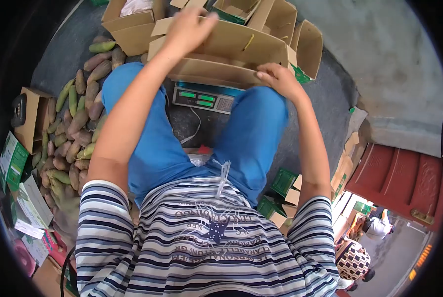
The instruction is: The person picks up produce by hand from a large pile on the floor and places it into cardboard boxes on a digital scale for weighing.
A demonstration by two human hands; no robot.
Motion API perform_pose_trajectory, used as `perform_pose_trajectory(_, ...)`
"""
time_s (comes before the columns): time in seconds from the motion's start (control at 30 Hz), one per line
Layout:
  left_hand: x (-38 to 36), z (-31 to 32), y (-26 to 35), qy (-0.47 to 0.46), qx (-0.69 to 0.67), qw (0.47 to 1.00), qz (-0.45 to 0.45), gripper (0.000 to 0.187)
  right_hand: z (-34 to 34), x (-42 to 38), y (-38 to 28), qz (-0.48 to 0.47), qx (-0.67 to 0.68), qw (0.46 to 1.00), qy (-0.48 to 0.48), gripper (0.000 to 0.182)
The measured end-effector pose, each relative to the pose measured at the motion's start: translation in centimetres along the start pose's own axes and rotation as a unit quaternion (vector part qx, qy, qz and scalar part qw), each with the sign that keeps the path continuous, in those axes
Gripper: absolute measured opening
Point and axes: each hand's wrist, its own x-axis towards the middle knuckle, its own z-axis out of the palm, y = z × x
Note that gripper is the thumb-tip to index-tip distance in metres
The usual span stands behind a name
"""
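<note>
A long open cardboard box sits across the digital scale in front of my knees. My left hand is over the far left part of this box, its fingers apart and slightly blurred; nothing shows in it. On the box's near right edge, my right hand grips the cardboard rim, thumb and fingers around it. A short yellow cord handle hangs on the inside of the far wall. Green digits are lit on the scale's display. The bottom of the box is mostly hidden from me.
A heap of long brown and green tubers lies on the floor at left. Several open boxes stand beyond the box. Green and white cartons are at far left. A red door and a person are at right.
</note>
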Motion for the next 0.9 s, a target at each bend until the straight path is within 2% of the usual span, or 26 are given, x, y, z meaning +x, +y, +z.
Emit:
perform_pose_trajectory(0.07, -1.8, 1.0, 0.1, -0.137, 0.095, 0.986, 0.018, 0.047, -0.6, -0.7, -0.7, 0.007, -0.079, 0.996, -0.036, 0.036)
perform_pose_trajectory(0.1, -2.7, 0.6, 1.0, -0.168, 0.143, 0.974, 0.048, 0.041, -1.0, -1.0, -1.8, 0.028, -0.097, 0.994, -0.038, 0.03)
perform_pose_trajectory(0.2, -3.7, 0.9, 1.5, -0.214, 0.136, 0.961, 0.111, 0.038, -1.8, -0.4, -2.8, -0.026, -0.165, 0.985, -0.039, 0.036)
perform_pose_trajectory(0.27, -3.5, 1.2, 1.8, -0.233, 0.146, 0.957, 0.093, 0.035, -1.7, 0.3, -3.4, -0.045, -0.195, 0.977, -0.069, 0.037)
perform_pose_trajectory(0.4, -2.7, 0.8, 1.1, -0.208, 0.173, 0.96, 0.064, 0.038, 0.6, 2.4, -2.4, -0.067, -0.253, 0.96, -0.095, 0.039)
perform_pose_trajectory(0.47, -2.8, 1.3, 0.9, -0.194, 0.172, 0.964, 0.061, 0.041, 2.7, 3.6, -0.2, -0.062, -0.224, 0.967, -0.1, 0.034)
perform_pose_trajectory(0.53, -2.3, 1.6, -0.7, -0.073, 0.155, 0.983, 0.061, 0.049, 3.8, 3.8, 1.0, -0.059, -0.204, 0.972, -0.096, 0.03)
perform_pose_trajectory(0.6, -1.0, 0.8, -2.3, -0.015, 0.145, 0.987, 0.064, 0.057, 4.3, 4.1, 1.3, -0.061, -0.193, 0.976, -0.084, 0.027)
perform_pose_trajectory(0.73, 1.0, 1.9, -8.2, -0.061, 0.139, 0.986, -0.063, 0.071, 5.8, 5.0, 2.8, -0.088, -0.151, 0.984, -0.041, 0.023)
perform_pose_trajectory(0.8, 1.6, 3.4, -12.0, -0.114, 0.217, 0.968, -0.054, 0.07, 6.1, 4.9, 2.5, -0.085, -0.139, 0.985, -0.049, 0.023)
perform_pose_trajectory(0.9, 1.3, 3.4, -10.1, -0.14, 0.229, 0.958, -0.105, 0.065, 6.5, 4.4, 1.8, -0.078, -0.122, 0.989, -0.026, 0.022)
